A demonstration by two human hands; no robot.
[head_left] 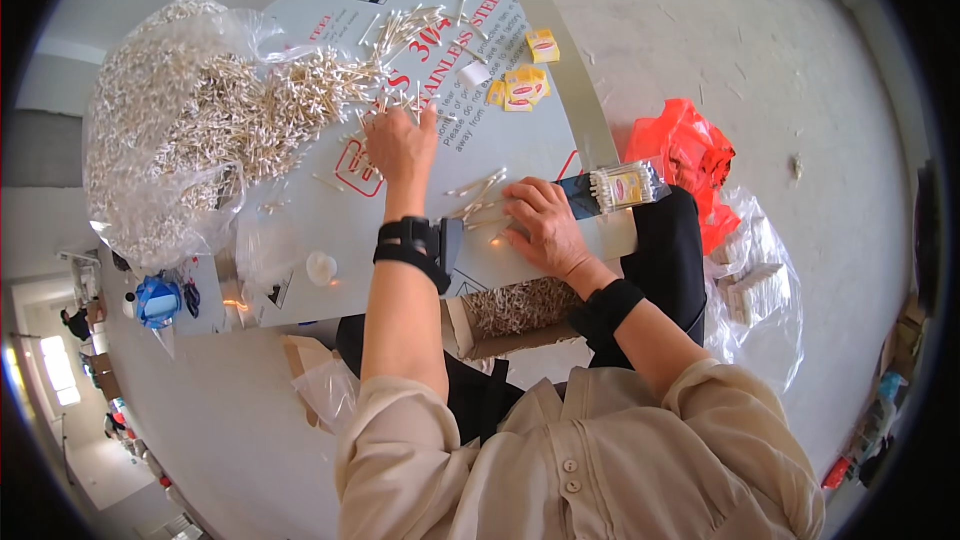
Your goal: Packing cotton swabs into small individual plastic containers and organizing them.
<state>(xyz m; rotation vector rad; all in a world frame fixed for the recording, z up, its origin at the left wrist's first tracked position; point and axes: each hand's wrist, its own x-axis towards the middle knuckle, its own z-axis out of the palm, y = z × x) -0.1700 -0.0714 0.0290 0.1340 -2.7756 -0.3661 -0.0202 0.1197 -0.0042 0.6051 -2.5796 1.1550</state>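
Note:
My left hand reaches to the edge of a big heap of cotton swabs. Its thumb stands apart from the bent fingers, whose tips touch loose swabs. My right hand lies low over the table with its fingers apart, beside a few loose cotton swabs. Just right of it, a clear pack of cotton swabs with a yellow label lies at the table's edge. Small yellow cards and a white piece lie farther off.
A large clear plastic bag holds the heap on the film-covered table. A cardboard box of swabs sits below the near edge. On the floor at right are a red bag and a clear bag with white packs.

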